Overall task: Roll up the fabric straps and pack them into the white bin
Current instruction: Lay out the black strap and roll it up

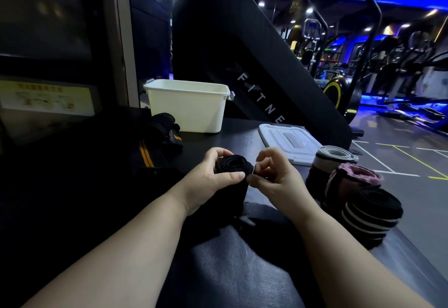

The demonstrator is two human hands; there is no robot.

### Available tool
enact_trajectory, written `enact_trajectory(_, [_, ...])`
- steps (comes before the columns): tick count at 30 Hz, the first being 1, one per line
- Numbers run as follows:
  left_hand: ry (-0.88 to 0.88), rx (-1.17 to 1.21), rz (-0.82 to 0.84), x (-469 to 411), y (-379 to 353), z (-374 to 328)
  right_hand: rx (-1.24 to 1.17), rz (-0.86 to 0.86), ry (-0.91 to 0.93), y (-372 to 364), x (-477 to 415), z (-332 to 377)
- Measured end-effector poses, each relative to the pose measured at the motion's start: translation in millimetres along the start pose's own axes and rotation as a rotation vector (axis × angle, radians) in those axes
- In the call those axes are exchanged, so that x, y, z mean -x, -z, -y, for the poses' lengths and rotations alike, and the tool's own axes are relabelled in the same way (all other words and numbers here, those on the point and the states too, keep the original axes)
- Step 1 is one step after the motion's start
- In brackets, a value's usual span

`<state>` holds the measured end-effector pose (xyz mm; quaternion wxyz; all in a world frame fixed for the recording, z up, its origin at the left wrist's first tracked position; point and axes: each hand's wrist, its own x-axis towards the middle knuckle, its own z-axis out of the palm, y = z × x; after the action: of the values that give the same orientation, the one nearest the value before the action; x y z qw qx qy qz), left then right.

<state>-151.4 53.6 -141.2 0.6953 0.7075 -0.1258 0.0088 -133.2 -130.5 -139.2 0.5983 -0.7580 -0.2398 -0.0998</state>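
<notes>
Here, left grip (213, 179) round the black roll (233, 164), right grip (274, 177) pinching its end; three rolled straps (351, 186) beside, white bin (186, 109) beyond.

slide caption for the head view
Left hand and right hand grip a rolled black strap; white bin stands open behind.

Forearms bare right to the frame's edge; left hand (211, 181) bare; right hand (272, 183) bare.
</notes>
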Motion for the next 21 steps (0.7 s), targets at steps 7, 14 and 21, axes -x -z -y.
enact_trajectory(7, [-0.013,-0.038,-0.028,-2.4,-1.7,1.8,-0.187,-0.016,-0.272,-2.5,0.0,12.4])
enact_trajectory(14, [-0.005,-0.015,-0.034,-2.1,-5.3,0.7,-0.306,-0.001,-0.432,-8.6,0.9,15.4])
enact_trajectory(21, [0.002,-0.022,-0.064,-4.3,-6.6,1.0,-0.655,0.039,-0.634,-8.5,-0.3,19.3])
